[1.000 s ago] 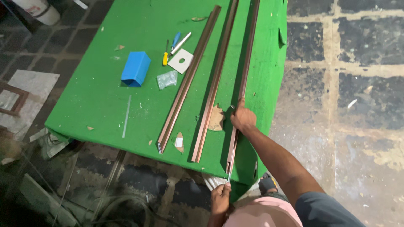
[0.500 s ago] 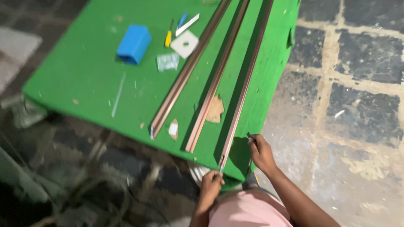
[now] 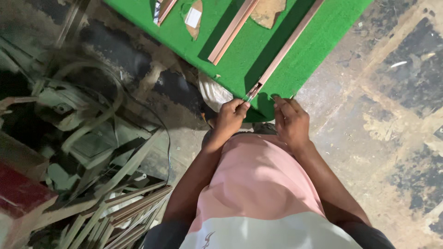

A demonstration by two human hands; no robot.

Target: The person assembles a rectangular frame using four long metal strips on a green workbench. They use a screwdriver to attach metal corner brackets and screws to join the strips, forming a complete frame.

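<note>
Three long copper-coloured metal strips lie on a green table (image 3: 240,69). My left hand (image 3: 229,117) pinches the near end of the rightmost strip (image 3: 286,48) at the table's front edge. My right hand (image 3: 290,121) hovers just to the right of that end, fingers half curled and holding nothing, close to the table edge. The middle strip (image 3: 233,30) and the left strip (image 3: 162,10) end farther up the table, with torn brown paper scraps (image 3: 194,18) between them.
Below the table to the left lie tangled pale hoses and cables (image 3: 87,115) and a bundle of thin metal strips (image 3: 124,212) on a dirty floor. Worn stone floor (image 3: 397,106) spreads to the right.
The view has dropped toward the table's near edge. My right hand slid back along the rightmost strip and came off it; my left hand rose and took the strip's near end.
</note>
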